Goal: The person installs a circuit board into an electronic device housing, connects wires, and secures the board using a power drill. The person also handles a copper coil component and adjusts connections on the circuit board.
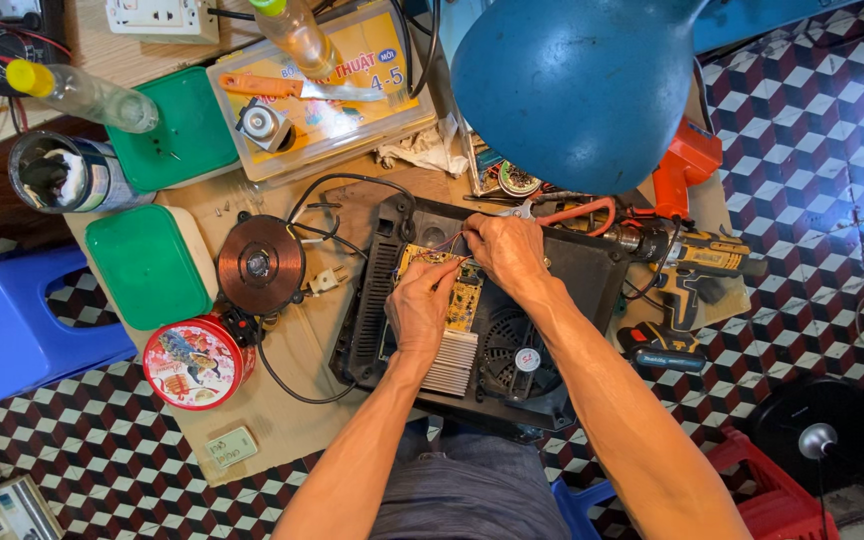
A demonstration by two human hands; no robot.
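Head view shows a person seated at a low tabletop (pixel 282 420), both bare hands working inside an opened black appliance casing (pixel 592 270). A yellow circuit board (pixel 464 300) lies in the casing directly under the hands, its long axis running away from the person toward the far side of the tabletop.

The left hand (pixel 420 312) rests on the near-left part of the board, fingers curled and pinched on thin red wires (pixel 444 243); whether it grips the board itself cannot be determined. The right hand (pixel 505 250) sits just beyond and to the right of the left hand, at the board's far end, fingers closed around the same wire bundle. Both hands touch the board area; the left is nearer the board's middle, the right nearer its far edge.

Just nearer the person than the left hand lies a ribbed metal heat sink (pixel 452 362), and to the right of it a round black fan (pixel 514 350). Well left of the left hand lies a copper coil disc (pixel 259 265), joined by black cable to the casing. Beyond it stand two green boxes (pixel 147 265) and a red round tin (pixel 195 362). Right of the right hand lie red-handled pliers (pixel 577 212) and a yellow-and-black cordless drill (pixel 687 270). A blue lamp shade (pixel 577 85) hangs above the far side.
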